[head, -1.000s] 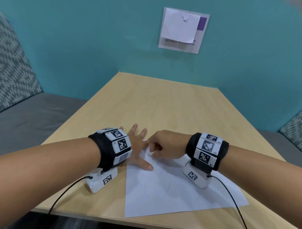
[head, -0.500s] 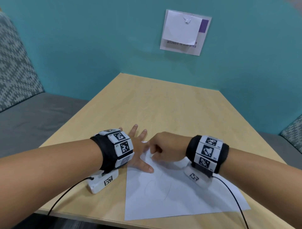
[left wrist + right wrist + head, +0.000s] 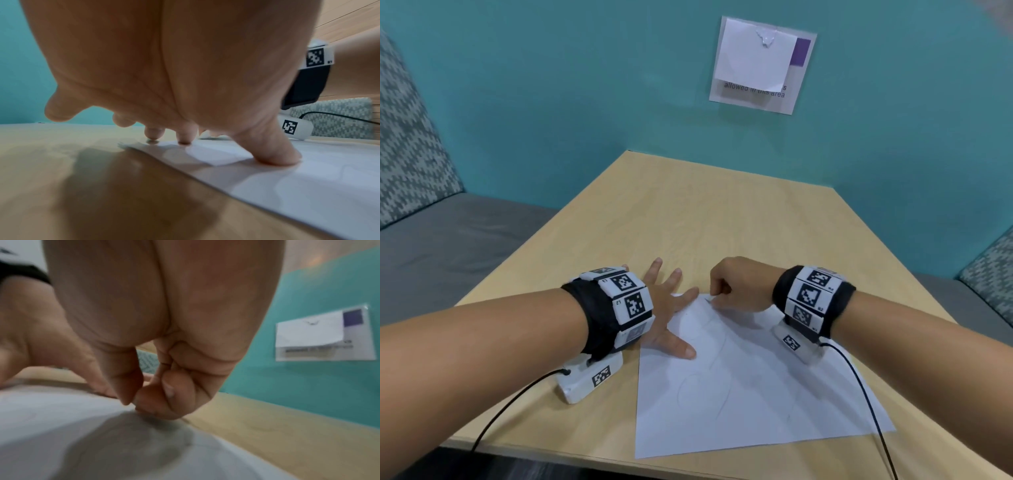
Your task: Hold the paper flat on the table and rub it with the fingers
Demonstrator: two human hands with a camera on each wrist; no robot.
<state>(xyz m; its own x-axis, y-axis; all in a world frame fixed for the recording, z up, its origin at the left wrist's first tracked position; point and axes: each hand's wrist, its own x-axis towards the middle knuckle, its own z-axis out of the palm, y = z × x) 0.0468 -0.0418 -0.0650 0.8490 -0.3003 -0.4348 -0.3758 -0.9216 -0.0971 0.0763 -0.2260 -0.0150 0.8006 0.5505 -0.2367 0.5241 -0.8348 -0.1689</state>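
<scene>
- The left hand (image 3: 664,308) is laid flat with fingers spread and straight, at the far left corner of the sheet of paper (image 3: 750,387).
- Its thumb (image 3: 273,154) and two fingertips are pressed onto the paper near the left edge, as the left wrist view shows; the other fingers are held over the bare table (image 3: 722,219).
- The right hand (image 3: 739,284) is curled into a loose fist at the far edge of the sheet, thumb and forefinger drawn together at the paper; whether anything is pinched between them cannot be told.
- The sheet, marked with faint pencil curves, is spread at the near edge of the table, right of the middle.
- Against the earlier frames, the right hand is found slightly farther right, so a gap is now seen between the two hands.
- The left hand and the paper are kept in the same place.
</scene>
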